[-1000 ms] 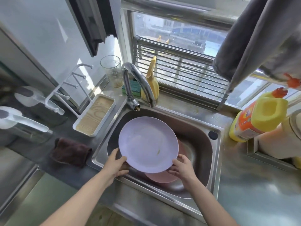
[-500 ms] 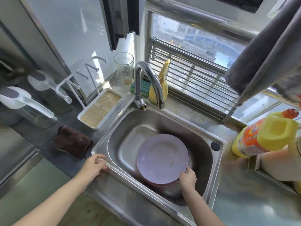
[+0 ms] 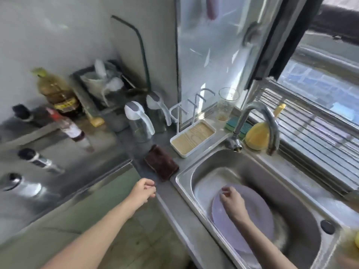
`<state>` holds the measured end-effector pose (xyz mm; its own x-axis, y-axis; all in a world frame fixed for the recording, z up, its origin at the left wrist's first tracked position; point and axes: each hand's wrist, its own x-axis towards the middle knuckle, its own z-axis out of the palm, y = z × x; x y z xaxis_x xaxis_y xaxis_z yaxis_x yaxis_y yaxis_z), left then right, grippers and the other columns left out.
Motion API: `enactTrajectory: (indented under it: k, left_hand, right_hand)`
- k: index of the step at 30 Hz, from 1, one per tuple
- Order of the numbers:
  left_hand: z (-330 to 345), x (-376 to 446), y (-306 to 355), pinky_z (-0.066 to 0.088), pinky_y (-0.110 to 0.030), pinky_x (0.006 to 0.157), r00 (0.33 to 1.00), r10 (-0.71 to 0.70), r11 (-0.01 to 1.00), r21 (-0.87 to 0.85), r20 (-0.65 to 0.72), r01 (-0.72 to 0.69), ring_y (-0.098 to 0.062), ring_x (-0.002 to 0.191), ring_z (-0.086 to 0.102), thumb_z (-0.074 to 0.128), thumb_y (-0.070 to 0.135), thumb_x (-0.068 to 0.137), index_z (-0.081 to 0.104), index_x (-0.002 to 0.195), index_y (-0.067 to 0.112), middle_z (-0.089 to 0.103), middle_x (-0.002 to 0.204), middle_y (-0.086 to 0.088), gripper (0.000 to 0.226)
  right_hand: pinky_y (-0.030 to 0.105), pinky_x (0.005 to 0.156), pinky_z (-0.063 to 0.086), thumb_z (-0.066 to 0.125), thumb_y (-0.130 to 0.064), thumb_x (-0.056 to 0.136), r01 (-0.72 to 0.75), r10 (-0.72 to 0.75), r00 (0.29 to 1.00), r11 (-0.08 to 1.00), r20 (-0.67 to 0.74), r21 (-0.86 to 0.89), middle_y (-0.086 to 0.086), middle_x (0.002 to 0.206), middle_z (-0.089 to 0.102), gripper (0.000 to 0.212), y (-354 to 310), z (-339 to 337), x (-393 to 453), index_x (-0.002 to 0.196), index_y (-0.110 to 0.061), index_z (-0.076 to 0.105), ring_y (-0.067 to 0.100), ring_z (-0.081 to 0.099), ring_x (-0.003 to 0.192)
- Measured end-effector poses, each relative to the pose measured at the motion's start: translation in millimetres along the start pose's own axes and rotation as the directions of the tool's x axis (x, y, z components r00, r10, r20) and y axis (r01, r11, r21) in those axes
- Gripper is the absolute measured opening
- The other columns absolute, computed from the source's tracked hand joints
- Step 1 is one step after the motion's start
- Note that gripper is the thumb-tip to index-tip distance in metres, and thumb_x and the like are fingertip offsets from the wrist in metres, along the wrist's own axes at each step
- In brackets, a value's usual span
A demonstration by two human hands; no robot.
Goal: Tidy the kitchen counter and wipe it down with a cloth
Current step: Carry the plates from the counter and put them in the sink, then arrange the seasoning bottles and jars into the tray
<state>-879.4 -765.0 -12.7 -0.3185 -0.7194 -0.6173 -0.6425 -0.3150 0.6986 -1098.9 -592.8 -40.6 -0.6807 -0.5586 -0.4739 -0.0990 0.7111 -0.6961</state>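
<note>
Daylight pouring in from the window on my right, glare streaking the wall panel, soft shine on the sink, bottles at my left smeared by motion blur, edges bowed by the wide lens.

Grey counter, brown cloth just beyond the left hand, tray and jugs farther back

Two bare forearms enter from the lower edge. Left hand and right hand are both uncovered: no gloves, rings, watch or wristband are visible. No sleeve shows above either wrist as far as the frame edge. Motion blur softens the outlines of the fingers on both.
</note>
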Motion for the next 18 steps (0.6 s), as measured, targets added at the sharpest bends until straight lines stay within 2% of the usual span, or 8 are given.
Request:
enactTrajectory:
  k: [2, 4, 7, 12, 14, 15, 16, 18]
  left_hand:
    - [-30.4, -7.6, -10.1, 0.034, -0.022, 0.055, 0.998, -0.018, 0.999, -0.039, -0.057, 0.016, -0.008, 0.067, 0.056, 0.05, 0.008, 0.09, 0.048, 0.101, 0.013, 0.055, 0.091, -0.004, 0.012]
    - [-65.4, -15.4, -24.0, 0.033, -0.021, 0.054, 0.992, -0.04, 0.996, -0.079, -0.124, 0.03, -0.007, 0.067, 0.056, 0.049, 0.008, 0.09, 0.048, 0.098, 0.014, 0.056, 0.092, -0.005, 0.01]
    - [-122.9, -27.7, -53.0, 0.033, -0.022, 0.054, 0.965, -0.089, 0.988, -0.148, -0.245, 0.053, -0.008, 0.066, 0.056, 0.05, 0.007, 0.089, 0.05, 0.099, 0.013, 0.056, 0.097, -0.007, 0.011]
    - [-216.9, -40.5, -106.0, 0.038, -0.019, 0.049, 0.885, -0.188, 0.974, -0.2, -0.426, 0.11, -0.009, 0.055, 0.06, 0.059, 0.01, 0.085, 0.06, 0.098, 0.004, 0.061, 0.088, -0.012, 0.014]
    - [-251.1, -41.4, -124.3, 0.043, -0.027, 0.063, 0.836, -0.243, 0.966, -0.202, -0.492, 0.162, -0.024, 0.07, 0.063, 0.068, 0.023, 0.078, 0.064, 0.081, 0.006, 0.063, 0.08, -0.015, 0.017]
    - [-268.1, -37.8, -135.3, 0.046, -0.033, 0.069, 0.812, -0.275, 0.958, -0.221, -0.514, 0.184, -0.026, 0.076, 0.062, 0.07, 0.034, 0.072, 0.062, 0.074, 0.007, 0.063, 0.078, -0.018, 0.028]
    - [-284.1, -32.7, -145.8, 0.048, -0.039, 0.075, 0.787, -0.303, 0.948, -0.252, -0.538, 0.193, -0.027, 0.079, 0.061, 0.071, 0.042, 0.065, 0.06, 0.076, 0.003, 0.063, 0.08, -0.023, 0.043]
    - [-311.2, -19.4, -163.9, 0.047, -0.044, 0.085, 0.741, -0.347, 0.93, -0.312, -0.575, 0.194, -0.032, 0.093, 0.061, 0.078, 0.045, 0.06, 0.056, 0.103, -0.005, 0.062, 0.104, -0.028, 0.069]
  right_hand:
    - [0.035, 0.085, 0.048, 0.05, -0.008, 0.086, 0.126, -0.121, 0.978, 0.992, 0.169, -0.019, 0.011, 0.103, 0.066, 0.024, -44.9, 27.8, -2.8, 0.109, -0.012, 0.058, 0.025, 0.062, 0.095]
    - [0.037, 0.081, 0.051, 0.054, -0.009, 0.082, 0.267, -0.241, 0.928, 0.962, 0.286, -0.056, 0.008, 0.091, 0.067, 0.017, -87.4, 57.9, -8.6, 0.091, -0.023, 0.058, 0.024, 0.063, 0.085]
    - [0.034, 0.071, 0.046, 0.052, -0.011, 0.075, 0.427, -0.364, 0.85, 0.899, 0.38, -0.094, 0.009, 0.079, 0.064, 0.009, -140.5, 105.4, -20.3, 0.076, -0.019, 0.056, 0.023, 0.059, 0.075]
    - [0.027, 0.069, 0.041, 0.057, -0.007, 0.079, 0.518, -0.39, 0.763, 0.846, 0.515, -0.127, 0.011, 0.084, 0.063, 0.01, -194.1, 197.2, -35.8, 0.085, -0.012, 0.063, 0.018, 0.055, 0.079]
    - [0.031, 0.069, 0.046, 0.053, -0.003, 0.081, 0.509, -0.365, 0.761, 0.848, 0.537, -0.145, 0.014, 0.087, 0.065, 0.015, -213.7, 233.1, -43.1, 0.085, -0.009, 0.065, 0.022, 0.058, 0.079]
    - [0.029, 0.068, 0.047, 0.051, -0.002, 0.083, 0.511, -0.353, 0.753, 0.846, 0.555, -0.155, 0.013, 0.09, 0.065, 0.017, -223.6, 249.7, -47.7, 0.091, -0.008, 0.065, 0.023, 0.059, 0.081]
    - [0.019, 0.066, 0.045, 0.05, -0.003, 0.085, 0.513, -0.34, 0.741, 0.843, 0.578, -0.161, 0.009, 0.091, 0.064, 0.02, -232.8, 265.6, -52.3, 0.099, -0.007, 0.064, 0.021, 0.057, 0.083]
    - [0.004, 0.056, 0.036, 0.05, -0.006, 0.087, 0.524, -0.328, 0.722, 0.834, 0.61, -0.172, 0.004, 0.096, 0.061, 0.026, -250.1, 295.9, -58.6, 0.111, -0.009, 0.06, 0.015, 0.054, 0.085]
